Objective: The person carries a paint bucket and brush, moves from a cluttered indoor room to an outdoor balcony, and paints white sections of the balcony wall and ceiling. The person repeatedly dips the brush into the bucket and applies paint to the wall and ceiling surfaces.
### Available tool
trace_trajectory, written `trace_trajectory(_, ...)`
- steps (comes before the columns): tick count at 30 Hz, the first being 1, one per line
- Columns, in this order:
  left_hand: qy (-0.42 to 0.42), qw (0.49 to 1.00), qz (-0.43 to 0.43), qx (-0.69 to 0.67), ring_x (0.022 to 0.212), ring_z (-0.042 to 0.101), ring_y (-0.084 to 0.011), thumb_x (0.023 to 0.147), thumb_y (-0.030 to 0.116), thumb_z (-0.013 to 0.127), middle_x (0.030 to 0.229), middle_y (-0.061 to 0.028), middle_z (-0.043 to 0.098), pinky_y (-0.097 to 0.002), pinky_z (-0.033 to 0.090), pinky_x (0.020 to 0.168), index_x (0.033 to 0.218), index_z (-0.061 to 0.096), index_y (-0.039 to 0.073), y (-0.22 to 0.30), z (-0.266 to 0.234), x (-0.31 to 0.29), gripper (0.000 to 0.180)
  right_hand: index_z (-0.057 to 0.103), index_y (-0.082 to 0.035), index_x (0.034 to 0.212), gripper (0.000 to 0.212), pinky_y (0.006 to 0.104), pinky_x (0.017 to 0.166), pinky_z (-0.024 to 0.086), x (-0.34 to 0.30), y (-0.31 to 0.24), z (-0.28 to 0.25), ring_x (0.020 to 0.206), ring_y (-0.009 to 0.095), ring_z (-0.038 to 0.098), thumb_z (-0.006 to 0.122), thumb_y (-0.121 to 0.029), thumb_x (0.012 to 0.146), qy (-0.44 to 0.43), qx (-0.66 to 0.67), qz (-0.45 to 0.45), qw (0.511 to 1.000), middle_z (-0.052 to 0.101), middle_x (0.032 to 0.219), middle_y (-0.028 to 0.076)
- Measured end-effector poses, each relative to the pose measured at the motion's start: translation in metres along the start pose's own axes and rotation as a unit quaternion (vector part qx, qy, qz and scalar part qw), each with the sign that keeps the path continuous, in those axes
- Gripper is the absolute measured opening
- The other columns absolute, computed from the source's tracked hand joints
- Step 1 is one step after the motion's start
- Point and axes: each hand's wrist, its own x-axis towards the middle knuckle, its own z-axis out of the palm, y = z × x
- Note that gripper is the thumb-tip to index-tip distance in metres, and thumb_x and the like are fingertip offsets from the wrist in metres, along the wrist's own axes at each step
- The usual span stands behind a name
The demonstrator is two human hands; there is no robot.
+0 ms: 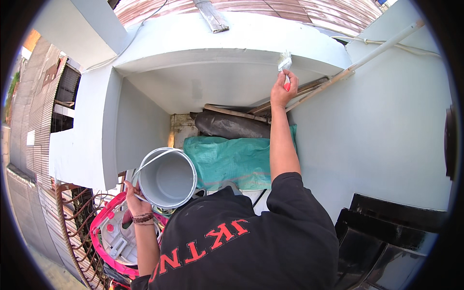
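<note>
Evidently, brushwork on the pale ledge [193,39] is occupying this step: at upper right of the frame, the right hand [282,90] is grasping a paintbrush [285,64] near its edge, while at lower left the left hand [137,203] is holding a pail [183,169]. The next stroke is probably calling for steady bristle pressure.

The brush [285,65] was flat, with red on its handle and pale, messy bristles. It was held up high, bristles on top, at the edge of the long, pale beam [261,36]. The bucket [169,179] was round and light gray, with a thin white handle. It was held low on the left, its wide mouth open, gray inside.
</note>
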Motion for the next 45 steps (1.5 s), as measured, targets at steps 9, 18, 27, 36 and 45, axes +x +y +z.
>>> trace_trajectory(9,-0.007,1.000,-0.006,0.017,0.094,0.066,-0.0246,0.098,0.039,0.053,0.093,-0.0195,0.066,-0.0413,0.055,0.085,0.068,0.046,0.009,0.000,0.001,-0.014,0.043,0.061,-0.005,0.092,0.008,0.0419,0.077,0.048,-0.039,-0.060,0.037,0.093,0.031,0.056,0.061,-0.003,0.084,-0.151,0.051,-0.013,0.987,0.055,0.096,0.014)
trace_trajectory(18,-0.006,1.000,-0.014,0.027,0.093,0.065,-0.0238,0.097,0.041,0.055,0.099,-0.0209,0.066,-0.0400,0.055,0.084,0.064,0.045,0.010,-0.013,0.009,-0.022,0.046,0.062,-0.005,0.095,0.014,0.0432,0.074,0.049,-0.017,-0.050,0.021,0.087,0.032,0.059,0.059,0.000,0.082,-0.122,0.055,-0.004,0.991,0.057,0.097,0.013)
trace_trajectory(27,-0.029,0.999,-0.013,0.032,0.093,0.065,-0.0246,0.096,0.042,0.056,0.098,-0.0198,0.067,-0.0398,0.054,0.085,0.065,0.047,0.010,-0.015,0.007,-0.024,0.045,0.064,-0.003,0.089,0.011,0.0396,0.075,0.049,-0.002,-0.062,0.019,0.084,0.031,0.061,0.061,0.001,0.079,-0.023,0.026,-0.028,0.999,0.061,0.091,0.012)
trace_trajectory(36,-0.019,1.000,-0.014,0.014,0.093,0.065,-0.0243,0.096,0.041,0.056,0.095,-0.0185,0.067,-0.0401,0.054,0.086,0.069,0.047,0.009,-0.013,0.003,-0.019,0.043,0.060,0.002,0.092,0.009,0.0353,0.080,0.051,0.010,-0.048,0.026,0.088,0.022,0.061,0.058,-0.006,0.091,0.169,0.175,0.173,0.954,0.056,0.101,0.012)
trace_trajectory(45,-0.064,0.998,-0.022,0.007,0.092,0.065,-0.0232,0.098,0.039,0.055,0.090,-0.0187,0.066,-0.0391,0.055,0.082,0.066,0.043,0.010,-0.007,-0.013,-0.004,0.044,0.062,-0.002,0.092,0.009,0.0353,0.066,0.051,-0.038,-0.099,0.042,0.078,0.025,0.063,0.061,-0.005,0.084,-0.277,0.229,0.063,0.931,0.060,0.087,0.012)
